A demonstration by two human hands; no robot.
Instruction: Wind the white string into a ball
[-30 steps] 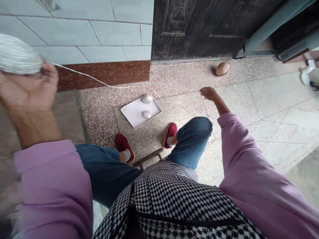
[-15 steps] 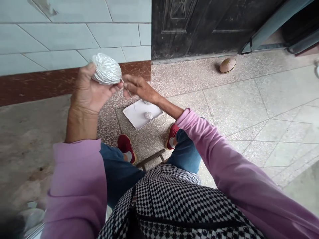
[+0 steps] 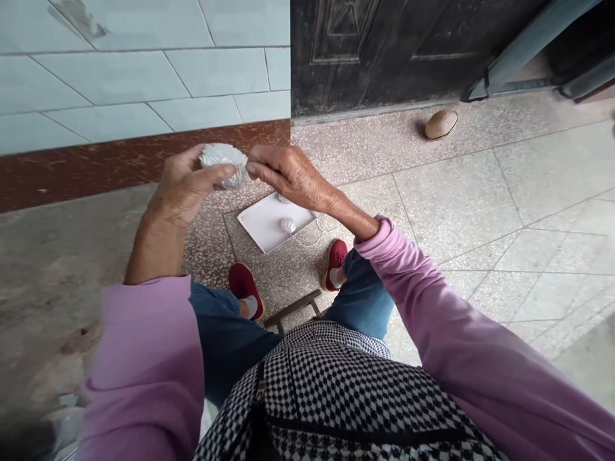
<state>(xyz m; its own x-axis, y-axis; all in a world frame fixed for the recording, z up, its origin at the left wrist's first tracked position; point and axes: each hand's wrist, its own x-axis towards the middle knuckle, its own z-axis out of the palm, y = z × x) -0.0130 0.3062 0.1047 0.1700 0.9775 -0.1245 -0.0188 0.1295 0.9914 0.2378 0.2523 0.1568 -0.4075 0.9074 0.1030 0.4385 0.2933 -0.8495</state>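
Cupping a rounded, ridged ball of white cord [image 3: 221,160], the left hand [image 3: 181,186] grips it snugly above speckled floor [image 3: 209,240]; whether the right hand [image 3: 298,176], fingers bent beside it, pinches a strand, I cannot tell. Two smaller balls [image 3: 288,225] sit in a smooth, shallow tray [image 3: 262,221].

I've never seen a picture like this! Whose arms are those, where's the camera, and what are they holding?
There's no robot here. A person wears a camera on their head, looking forward and down, so you see their own purple sleeves and red shoes. The left hand holds a white ball of string. The right hand is at its edge; I can't tell what its fingers grip. On the floor lies a white tray holding two more white balls, one partly hidden.
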